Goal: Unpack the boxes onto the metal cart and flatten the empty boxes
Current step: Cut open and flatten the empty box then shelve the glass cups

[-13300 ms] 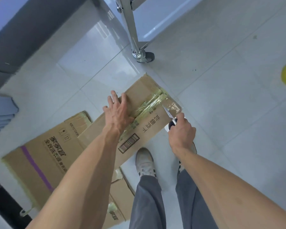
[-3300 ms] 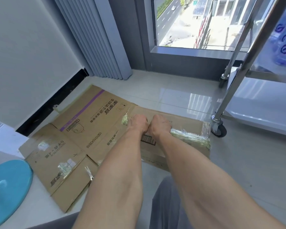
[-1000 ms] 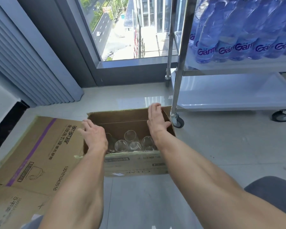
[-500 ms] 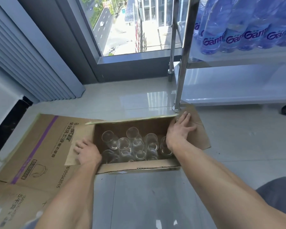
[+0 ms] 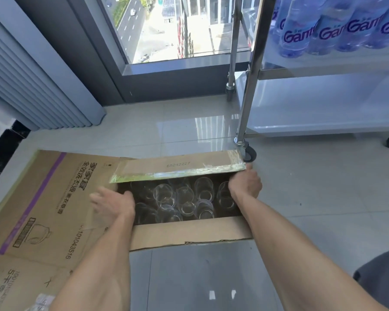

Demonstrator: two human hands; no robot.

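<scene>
An open cardboard box [image 5: 189, 232] sits on the floor in front of me, holding several clear drinking glasses [image 5: 164, 196] standing upright. Its far flap [image 5: 177, 167], edged with torn tape, leans over the opening, and the near flap lies folded out toward me. My left hand [image 5: 112, 205] is blurred at the box's left edge, fingers spread over the left flap. My right hand [image 5: 245, 187] curls over the box's right edge and grips it. The metal cart [image 5: 323, 122] stands at the right, its lower shelf bare.
Flattened cardboard boxes [image 5: 43, 198] lie on the floor left of the open box. A cart caster [image 5: 248, 152] sits just behind the box's far right corner. Packs of water bottles [image 5: 301, 30] fill the cart's upper shelf. Window and blinds [image 5: 32, 86] stand behind.
The far flap has come forward over the opening. My right hand left the flattened right flap and now curls over the right edge. My left hand shifted at the left flap.
</scene>
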